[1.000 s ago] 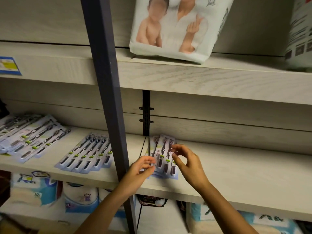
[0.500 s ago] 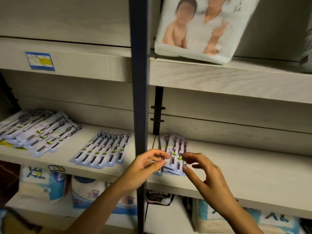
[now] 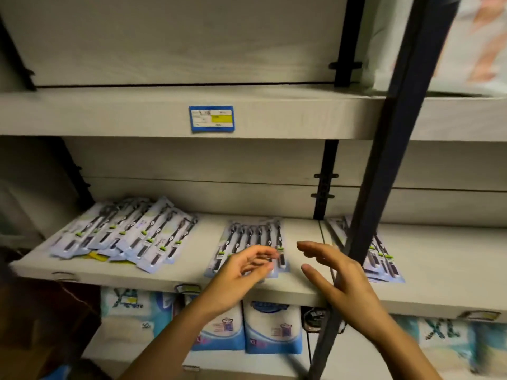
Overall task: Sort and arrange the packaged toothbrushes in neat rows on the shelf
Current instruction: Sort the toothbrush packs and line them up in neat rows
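Three groups of packs lie on the shelf (image 3: 301,290): a loose heap (image 3: 123,237) at its left end, a tidy row (image 3: 247,242) mid-front, another row (image 3: 384,259) right. Left hand (image 3: 236,278) and right hand (image 3: 340,278) hover empty, fingers spread, probably heading for the heap.

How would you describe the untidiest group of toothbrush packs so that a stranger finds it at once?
Find the middle shelf, under the blue price label. Three groups of packs lie on it; take the left pile, far from both hands. Unlike the middle row, its packs overlap at skewed angles, with yellow scraps under them.
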`<state>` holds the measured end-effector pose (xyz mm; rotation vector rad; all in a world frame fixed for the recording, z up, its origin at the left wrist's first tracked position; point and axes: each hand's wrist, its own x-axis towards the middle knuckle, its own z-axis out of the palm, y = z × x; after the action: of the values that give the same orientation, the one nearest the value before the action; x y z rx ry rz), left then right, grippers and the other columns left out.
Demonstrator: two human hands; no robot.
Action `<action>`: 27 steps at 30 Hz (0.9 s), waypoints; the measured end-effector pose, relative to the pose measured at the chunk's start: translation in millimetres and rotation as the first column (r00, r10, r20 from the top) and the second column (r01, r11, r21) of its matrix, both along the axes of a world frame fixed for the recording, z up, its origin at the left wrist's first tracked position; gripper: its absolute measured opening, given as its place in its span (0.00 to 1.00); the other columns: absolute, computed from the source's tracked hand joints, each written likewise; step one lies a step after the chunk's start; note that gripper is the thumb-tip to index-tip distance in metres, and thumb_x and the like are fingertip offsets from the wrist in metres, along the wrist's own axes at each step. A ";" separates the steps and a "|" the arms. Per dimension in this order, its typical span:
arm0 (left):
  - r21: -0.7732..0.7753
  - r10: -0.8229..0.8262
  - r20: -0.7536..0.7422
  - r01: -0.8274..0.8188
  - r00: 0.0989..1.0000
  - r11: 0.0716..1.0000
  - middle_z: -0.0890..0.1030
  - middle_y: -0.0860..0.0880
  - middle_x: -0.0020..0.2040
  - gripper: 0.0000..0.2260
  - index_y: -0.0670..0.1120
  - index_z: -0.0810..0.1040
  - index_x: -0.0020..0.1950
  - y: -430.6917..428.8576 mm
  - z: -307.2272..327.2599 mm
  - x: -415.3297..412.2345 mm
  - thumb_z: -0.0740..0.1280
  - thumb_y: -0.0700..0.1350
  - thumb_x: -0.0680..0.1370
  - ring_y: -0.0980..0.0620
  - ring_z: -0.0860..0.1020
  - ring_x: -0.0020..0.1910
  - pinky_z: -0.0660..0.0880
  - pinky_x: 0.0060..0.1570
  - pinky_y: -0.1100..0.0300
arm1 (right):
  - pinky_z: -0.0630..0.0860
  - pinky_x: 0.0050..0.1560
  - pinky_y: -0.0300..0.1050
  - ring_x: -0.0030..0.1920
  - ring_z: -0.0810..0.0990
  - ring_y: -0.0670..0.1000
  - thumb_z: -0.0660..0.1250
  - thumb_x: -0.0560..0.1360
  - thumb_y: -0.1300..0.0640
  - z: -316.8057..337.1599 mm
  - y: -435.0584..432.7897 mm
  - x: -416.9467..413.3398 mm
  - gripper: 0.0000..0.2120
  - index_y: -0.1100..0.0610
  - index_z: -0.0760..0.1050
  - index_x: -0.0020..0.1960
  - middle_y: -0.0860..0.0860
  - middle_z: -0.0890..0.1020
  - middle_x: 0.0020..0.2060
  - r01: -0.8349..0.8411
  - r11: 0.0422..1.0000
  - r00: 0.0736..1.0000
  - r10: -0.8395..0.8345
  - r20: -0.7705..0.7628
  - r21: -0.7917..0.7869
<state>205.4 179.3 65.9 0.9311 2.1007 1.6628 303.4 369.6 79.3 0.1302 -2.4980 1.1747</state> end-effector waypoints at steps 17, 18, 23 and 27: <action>-0.026 0.208 0.065 -0.207 0.976 0.978 0.83 0.52 0.50 0.08 0.54 0.77 0.51 -128.6 -48.9 -86.4 0.66 0.41 0.76 0.57 0.80 0.51 0.76 0.54 0.63 | 0.68 0.58 0.26 0.60 0.70 0.31 0.61 0.76 0.46 -19.3 -117.6 -92.3 0.14 0.31 0.65 0.57 0.29 0.72 0.56 -0.018 0.995 0.992 0.006 0.128 0.094; -0.037 0.207 0.060 -0.205 0.976 0.978 0.82 0.53 0.49 0.07 0.54 0.77 0.49 -129.3 -54.5 -93.7 0.66 0.41 0.76 0.56 0.80 0.50 0.76 0.52 0.64 | 0.67 0.57 0.25 0.60 0.69 0.30 0.61 0.76 0.47 -19.5 -121.6 -95.6 0.14 0.30 0.64 0.57 0.27 0.71 0.55 -0.004 0.995 0.992 -0.009 0.129 0.098; -0.237 0.314 -0.004 -0.306 0.949 0.922 0.79 0.55 0.41 0.06 0.55 0.74 0.41 -111.3 -81.8 -125.6 0.68 0.45 0.76 0.53 0.79 0.45 0.75 0.45 0.64 | 0.69 0.55 0.27 0.59 0.69 0.29 0.62 0.76 0.49 -24.9 -129.2 -106.3 0.15 0.31 0.64 0.56 0.28 0.71 0.54 0.058 0.996 0.985 -0.067 0.161 0.062; -0.486 0.376 -0.125 -0.387 0.918 0.784 0.81 0.49 0.42 0.09 0.49 0.75 0.43 -73.7 -95.5 -144.1 0.67 0.55 0.74 0.48 0.79 0.43 0.77 0.45 0.54 | 0.68 0.54 0.23 0.59 0.71 0.30 0.63 0.77 0.51 -25.9 -126.3 -111.0 0.15 0.32 0.65 0.56 0.29 0.72 0.54 0.089 0.996 0.977 -0.091 0.190 0.021</action>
<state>61.3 105.5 -29.6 0.3701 2.6814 1.1346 192.4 243.2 53.5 -0.0969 -2.6458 1.1846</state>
